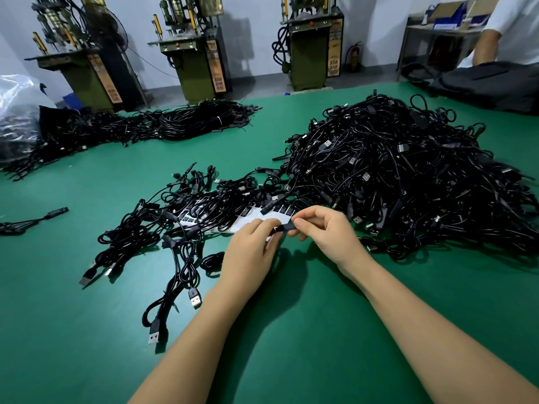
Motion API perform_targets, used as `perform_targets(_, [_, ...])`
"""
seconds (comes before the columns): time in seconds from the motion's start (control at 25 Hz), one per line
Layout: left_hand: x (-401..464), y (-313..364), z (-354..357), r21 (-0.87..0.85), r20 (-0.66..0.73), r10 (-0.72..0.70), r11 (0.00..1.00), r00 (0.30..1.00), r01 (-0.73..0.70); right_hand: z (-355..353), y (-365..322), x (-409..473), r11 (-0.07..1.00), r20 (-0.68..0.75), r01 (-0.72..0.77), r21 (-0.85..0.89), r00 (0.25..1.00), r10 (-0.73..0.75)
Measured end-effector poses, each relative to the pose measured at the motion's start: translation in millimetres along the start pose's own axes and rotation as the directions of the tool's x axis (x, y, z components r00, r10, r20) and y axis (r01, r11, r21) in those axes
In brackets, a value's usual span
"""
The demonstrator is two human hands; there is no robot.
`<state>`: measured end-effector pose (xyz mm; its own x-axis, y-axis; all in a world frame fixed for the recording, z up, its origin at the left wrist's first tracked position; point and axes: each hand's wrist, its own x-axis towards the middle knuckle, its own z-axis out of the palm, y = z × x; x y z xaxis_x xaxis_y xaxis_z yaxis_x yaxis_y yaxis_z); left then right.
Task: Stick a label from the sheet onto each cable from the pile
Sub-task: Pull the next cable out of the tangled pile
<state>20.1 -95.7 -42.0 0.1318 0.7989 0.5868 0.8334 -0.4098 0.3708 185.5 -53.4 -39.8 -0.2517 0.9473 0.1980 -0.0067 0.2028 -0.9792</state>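
- Between your two hands, just above the near edge of the label sheet (pixel 250 218), sits the step in hand: your left hand (pixel 252 252) and right hand (pixel 326 231) both pinch one small black piece, which looks like a cable (pixel 284 228) end with a label being wrapped on; which part is label and which is cable I cannot tell.
- Hold the cable steady with one hand and press the label flat with the other, smoothing from the middle outward so no edge lifts.
- Keep the label square to the cable before it grips; a crooked start will likely be hard to correct.
- Unlabelled stock is the big pile (pixel 408 176) on your right, touching the sheet's far end.
- Loose cables (pixel 180 243) already lie over the sheet's left part on the green bench (pixel 320 330); judge whether they hide the next labels, and clear them if so.
- Drop this one leftward, apart from the pile.
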Motion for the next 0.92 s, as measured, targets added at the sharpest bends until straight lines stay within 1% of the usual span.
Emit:
perform_targets(0.08, [0.2, -1.9, 2.7, -0.067, 0.004, -0.091, 0.994, 0.996, 0.091, -0.9, -2.0, -0.3, 1.000, 0.025, -0.007, 0.005, 1.000, 0.007])
perform_targets(0.16, [0.9, -3.4, 4.4, -0.092, 0.025, -0.147, 0.985, 0.989, 0.148, -0.4, -3.4, -0.6, 1.000, 0.039, -0.015, -0.005, 0.999, 0.015])
perform_targets(0.36, [1.4, -1.3, 4.5, -0.152, 0.148, -0.233, 0.955, 0.961, 0.255, 2.7, -3.4, 0.1, 0.994, 0.029, -0.068, -0.082, 0.997, 0.070])
perform_targets(0.44, [1.3, -0.3, 4.8, -0.167, 0.169, -0.252, 0.945, 0.953, 0.280, 2.8, -2.2, 0.7, 0.992, 0.025, -0.086, -0.092, 0.996, 0.088])
perform_targets(0.6, [1.3, 1.2, 4.6, -0.264, 0.185, -0.303, 0.901, 0.935, 0.344, 2.7, -0.6, 1.6, 0.990, 0.037, -0.091, -0.103, 0.995, 0.096])
perform_targets(0.64, [1.5, 1.8, 3.9, -0.267, 0.179, -0.297, 0.903, 0.938, 0.337, 2.2, -0.1, 1.5, 0.992, 0.043, -0.085, -0.098, 0.995, 0.090])
perform_targets(0.68, [1.3, 2.4, 3.3, -0.235, 0.157, -0.269, 0.924, 0.950, 0.300, 1.8, -0.1, 1.6, 0.993, 0.048, -0.076, -0.085, 0.996, 0.080])
perform_targets(0.76, [1.1, 3.3, 2.8, -0.070, 0.094, -0.137, 0.987, 0.986, 0.143, 0.5, -0.3, 1.9, 0.997, 0.050, -0.051, -0.052, 0.997, 0.054])
perform_targets(0.8, [1.3, 3.0, 3.0, -0.015, 0.070, -0.075, 0.997, 0.995, 0.077, -0.1, 0.1, 2.0, 0.998, 0.047, -0.040, -0.041, 0.998, 0.042])
perform_targets(0.84, [1.7, 2.7, 2.6, -0.012, 0.055, -0.057, 0.998, 0.997, 0.058, -0.2, 1.1, 2.4, 0.999, 0.045, -0.033, -0.042, 0.998, 0.035])
perform_targets(0.92, [2.6, 1.3, 1.5, -0.086, 0.073, -0.105, 0.990, 0.992, 0.111, -0.4, 3.7, 2.5, 0.997, 0.066, -0.027, -0.075, 0.997, 0.032])
